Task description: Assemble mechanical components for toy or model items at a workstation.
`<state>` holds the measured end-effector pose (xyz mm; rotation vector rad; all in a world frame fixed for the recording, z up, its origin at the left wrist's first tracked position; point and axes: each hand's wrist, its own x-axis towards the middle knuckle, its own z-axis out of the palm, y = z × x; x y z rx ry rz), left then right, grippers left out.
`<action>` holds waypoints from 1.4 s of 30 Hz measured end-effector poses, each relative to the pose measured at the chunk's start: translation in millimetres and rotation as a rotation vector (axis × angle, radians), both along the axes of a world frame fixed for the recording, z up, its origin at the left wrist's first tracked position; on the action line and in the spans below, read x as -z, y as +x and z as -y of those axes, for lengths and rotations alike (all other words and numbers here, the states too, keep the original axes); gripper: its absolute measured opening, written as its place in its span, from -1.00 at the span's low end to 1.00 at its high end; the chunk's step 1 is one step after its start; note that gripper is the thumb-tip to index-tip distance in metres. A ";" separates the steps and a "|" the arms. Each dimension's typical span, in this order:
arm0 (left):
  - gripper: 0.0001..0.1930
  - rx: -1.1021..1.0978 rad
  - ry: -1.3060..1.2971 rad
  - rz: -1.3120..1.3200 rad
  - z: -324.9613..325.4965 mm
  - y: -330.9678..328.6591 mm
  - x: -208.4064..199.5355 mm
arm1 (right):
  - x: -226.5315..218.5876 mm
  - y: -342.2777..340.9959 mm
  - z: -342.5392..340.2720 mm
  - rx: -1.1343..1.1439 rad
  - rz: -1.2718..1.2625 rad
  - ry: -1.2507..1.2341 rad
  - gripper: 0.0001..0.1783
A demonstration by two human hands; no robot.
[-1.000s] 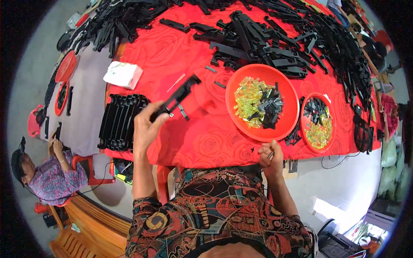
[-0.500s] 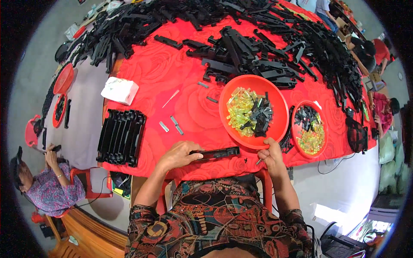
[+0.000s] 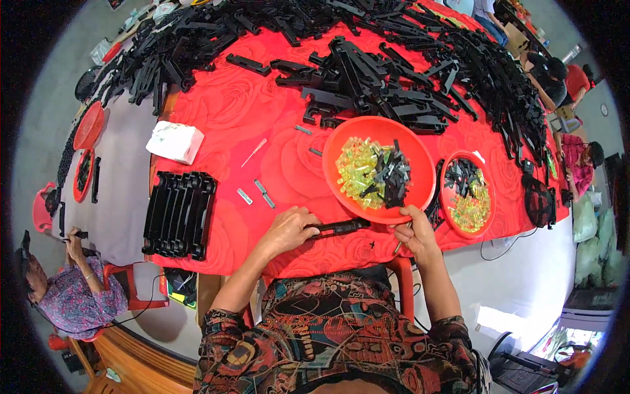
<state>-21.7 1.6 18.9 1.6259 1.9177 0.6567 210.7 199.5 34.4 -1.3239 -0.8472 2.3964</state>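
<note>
My left hand point(image 3: 289, 231) is closed on one end of a long black plastic part point(image 3: 344, 227), held just above the red cloth near the table's front edge. Its far end points right, just below a red bowl point(image 3: 335, 180) of clear yellow pieces point(image 3: 357, 167) and small black pieces point(image 3: 396, 177). At the bowl's near rim is my right hand point(image 3: 419, 236), fingers curled. A thin metal-coloured rod point(image 3: 398, 248) pokes out below those fingers; most of it is hidden. Whether the fingertips press on the rim, I cannot tell.
A row of black parts point(image 3: 178, 215) lies at left beside a white tissue pack point(image 3: 174, 142). Small grey strips point(image 3: 264, 194) are on the cloth. A second red bowl point(image 3: 448, 209) stands right. Black parts point(image 3: 387, 85) heap behind. A person point(image 3: 79, 282) sits at far left.
My left hand has shifted right and slightly away from me, and the black part has tilted. My right hand stays by the bowl's rim. The whole view has moved a little.
</note>
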 end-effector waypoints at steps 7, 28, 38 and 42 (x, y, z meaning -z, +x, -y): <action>-0.81 0.004 0.065 -0.039 -12.9 9.8 8.1 | -1.6 2.4 6.9 0.026 -0.080 0.033 -0.81; -0.79 -0.604 0.338 -0.677 -5.2 -111.4 0.8 | -81.4 -74.7 -7.9 -0.093 -0.296 0.076 -0.79; -0.80 -0.451 0.160 -0.638 -22.2 -162.0 20.2 | -69.3 -3.6 -26.3 0.159 -0.243 0.211 -0.89; -0.73 -0.355 -0.174 -0.588 -25.9 -149.7 -25.4 | -63.8 0.3 -17.7 0.154 -0.184 0.202 -0.85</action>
